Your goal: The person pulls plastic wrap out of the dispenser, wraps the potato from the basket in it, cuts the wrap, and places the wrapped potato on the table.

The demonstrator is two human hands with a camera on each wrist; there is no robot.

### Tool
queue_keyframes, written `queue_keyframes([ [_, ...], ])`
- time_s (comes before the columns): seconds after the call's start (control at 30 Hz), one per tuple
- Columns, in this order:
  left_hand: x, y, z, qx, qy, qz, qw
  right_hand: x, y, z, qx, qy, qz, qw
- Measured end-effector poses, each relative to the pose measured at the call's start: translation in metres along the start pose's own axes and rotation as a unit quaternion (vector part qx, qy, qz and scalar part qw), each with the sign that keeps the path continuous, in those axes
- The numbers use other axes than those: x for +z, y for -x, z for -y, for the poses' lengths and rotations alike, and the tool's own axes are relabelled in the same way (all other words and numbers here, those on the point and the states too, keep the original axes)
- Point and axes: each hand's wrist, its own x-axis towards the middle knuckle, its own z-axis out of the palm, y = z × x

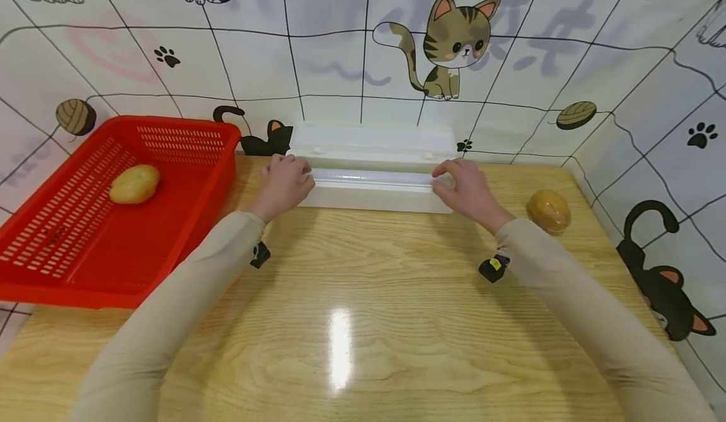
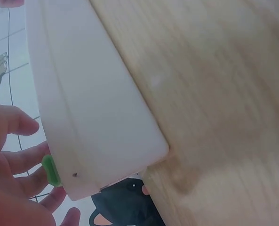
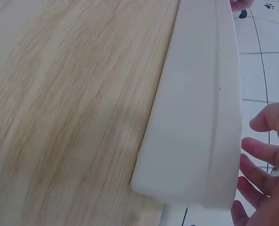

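Note:
A long white cling film dispenser lies at the back of the table, its lid raised and a shiny roll of film inside. My left hand is at the dispenser's left end, fingers loosely bent and thumb apart from them. In the left wrist view, a green piece on the dispenser's end lies against these fingers. At the right end is my right hand, its thumb and fingers spread beside the rear edge. Neither hand visibly grips anything; the dispenser partly hides the fingertips.
At the left stands a red plastic basket with a potato in it. Another potato, shiny as if wrapped in film, sits on the wooden table at the right. Cat-patterned sheeting rises behind the table and along its right side.

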Motion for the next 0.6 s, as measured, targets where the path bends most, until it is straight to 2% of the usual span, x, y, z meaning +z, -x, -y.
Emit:
queue_keyframes([
  [0.17,-0.005,-0.009,0.000,-0.006,-0.017,-0.001,0.9998,0.009,-0.009,0.013,-0.001,0.030,0.013,0.9995],
  [0.37,-0.006,-0.019,0.001,0.015,-0.045,-0.010,0.9988,0.008,-0.022,0.023,-0.008,0.074,0.049,0.9960],
  [0.5,-0.007,-0.023,0.004,0.012,-0.022,-0.013,0.9996,0.002,-0.032,0.025,-0.041,0.128,0.078,0.9879],
  [0.6,-0.009,-0.024,0.005,0.007,0.000,-0.014,0.9999,-0.001,-0.038,0.027,-0.059,0.147,0.098,0.9825],
])
